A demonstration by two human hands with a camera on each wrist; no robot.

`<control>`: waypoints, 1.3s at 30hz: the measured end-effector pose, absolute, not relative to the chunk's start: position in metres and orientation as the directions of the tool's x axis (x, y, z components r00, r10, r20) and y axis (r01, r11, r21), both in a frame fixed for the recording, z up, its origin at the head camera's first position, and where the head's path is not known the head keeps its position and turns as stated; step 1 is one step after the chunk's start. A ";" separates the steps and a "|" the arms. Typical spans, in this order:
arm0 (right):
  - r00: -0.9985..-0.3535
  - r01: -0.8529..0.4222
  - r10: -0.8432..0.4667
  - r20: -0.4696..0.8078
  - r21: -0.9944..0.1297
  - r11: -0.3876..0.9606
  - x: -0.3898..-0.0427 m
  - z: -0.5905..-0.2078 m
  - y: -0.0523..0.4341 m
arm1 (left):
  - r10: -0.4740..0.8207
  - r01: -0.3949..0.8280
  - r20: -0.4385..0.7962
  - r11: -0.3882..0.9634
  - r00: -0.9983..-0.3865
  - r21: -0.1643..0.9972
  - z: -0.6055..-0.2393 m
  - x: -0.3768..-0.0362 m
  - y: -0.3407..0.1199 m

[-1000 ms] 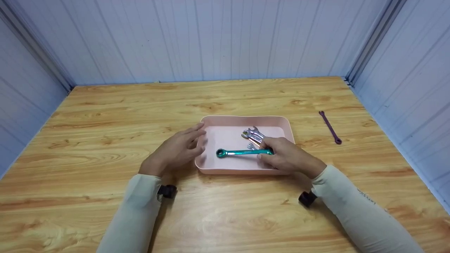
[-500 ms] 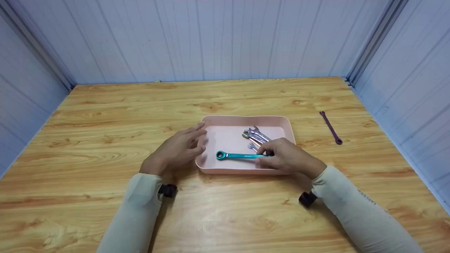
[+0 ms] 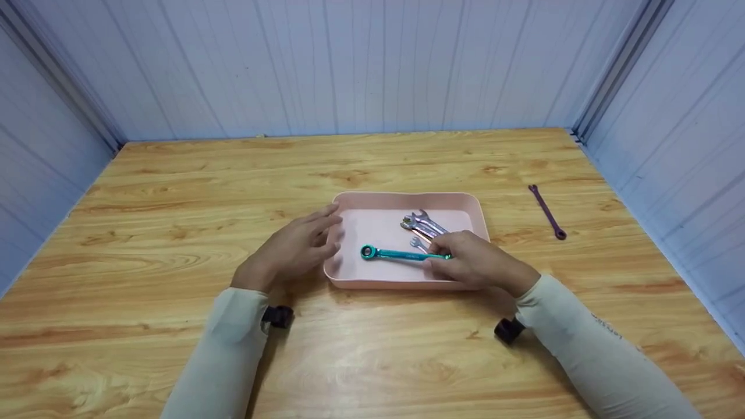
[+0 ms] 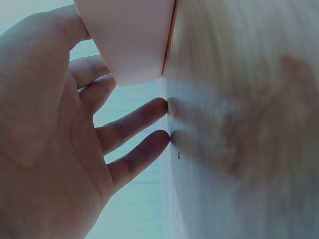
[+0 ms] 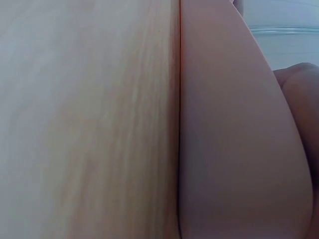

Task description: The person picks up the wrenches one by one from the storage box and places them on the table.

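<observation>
My right hand (image 3: 480,262) reaches over the near right corner of a pink tray (image 3: 372,284). Its thumb and fingers pinch one end of a teal ratcheting wrench (image 3: 401,255), whose ring end points left over the tray floor. Several silver wrenches (image 3: 428,226) lie in the tray just beyond these fingers, partly hidden by the hand. At the tray's left side, my left hand (image 3: 291,250) has its fingers spread and relaxed against the rim. In the left wrist view, two fingertips of the left hand (image 4: 55,119) touch the table beside the tray's corner. The right wrist view shows mostly the tray's outer wall (image 5: 239,129).
A purple combination wrench (image 3: 547,211) lies on the wooden table (image 3: 204,192) to the right of the tray. White panelled walls (image 3: 355,64) border the table at the back and on both sides.
The teal wrench first dipped toward the tray floor, then its ring end rose slightly and moved a little right. The right fingers shifted their pinch on it. My left hand stayed in place.
</observation>
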State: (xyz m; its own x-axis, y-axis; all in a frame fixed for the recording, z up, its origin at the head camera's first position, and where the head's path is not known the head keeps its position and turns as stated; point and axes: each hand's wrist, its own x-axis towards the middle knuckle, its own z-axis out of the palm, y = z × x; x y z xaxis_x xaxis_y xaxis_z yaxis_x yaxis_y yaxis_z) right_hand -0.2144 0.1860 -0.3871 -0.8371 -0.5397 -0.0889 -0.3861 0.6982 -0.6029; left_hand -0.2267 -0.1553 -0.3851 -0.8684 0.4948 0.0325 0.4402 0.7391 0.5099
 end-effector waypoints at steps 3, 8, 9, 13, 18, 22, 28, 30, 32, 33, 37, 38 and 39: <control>-0.845 -0.371 -0.525 -0.098 -0.600 0.709 -0.215 -0.387 0.186 | 0.495 0.445 0.043 0.735 -0.868 0.512 -0.386 -0.228 -0.155; -0.829 -0.371 -0.551 -0.093 -0.646 0.668 -0.215 -0.387 0.188 | 0.505 0.457 0.058 0.721 -0.861 0.520 -0.386 -0.228 -0.156; -0.825 -0.366 -0.558 -0.090 -0.667 0.649 -0.215 -0.387 0.189 | 0.507 0.460 0.058 0.720 -0.860 0.520 -0.386 -0.227 -0.157; -0.817 -0.339 -0.571 -0.076 -0.738 0.583 -0.216 -0.388 0.192 | 0.514 0.466 0.059 0.717 -0.856 0.518 -0.386 -0.226 -0.157; -0.822 -0.353 -0.565 -0.069 -0.716 0.602 -0.215 -0.389 0.190 | 0.509 0.461 0.056 0.720 -0.859 0.519 -0.386 -0.227 -0.156; -0.818 -0.394 -0.573 -0.047 -0.680 0.618 -0.214 -0.388 0.189 | 0.506 0.458 0.055 0.724 -0.861 0.516 -0.385 -0.227 -0.156; -0.797 -0.490 -0.603 0.037 -0.625 0.608 -0.215 -0.389 0.190 | 0.502 0.450 0.042 0.731 -0.864 0.513 -0.385 -0.227 -0.155; -0.789 -0.505 -0.614 0.038 -0.609 0.612 -0.214 -0.389 0.190 | 0.501 0.448 0.039 0.733 -0.864 0.512 -0.385 -0.227 -0.155; -0.782 -0.513 -0.623 0.028 -0.595 0.618 -0.213 -0.389 0.190 | 0.500 0.447 0.038 0.733 -0.865 0.512 -0.385 -0.227 -0.155; -0.779 -0.517 -0.626 0.023 -0.588 0.622 -0.213 -0.389 0.189 | 0.501 0.448 0.040 0.732 -0.864 0.514 -0.385 -0.227 -0.155; -0.776 -0.521 -0.631 0.009 -0.574 0.632 -0.212 -0.388 0.189 | 0.503 0.453 0.051 0.724 -0.863 0.520 -0.385 -0.226 -0.156; -0.778 -0.517 -0.629 0.006 -0.574 0.634 -0.212 -0.388 0.189 | 0.502 0.452 0.051 0.724 -0.863 0.521 -0.385 -0.226 -0.156; -0.780 -0.512 -0.626 0.001 -0.576 0.637 -0.212 -0.388 0.189 | 0.502 0.453 0.053 0.725 -0.863 0.520 -0.385 -0.225 -0.157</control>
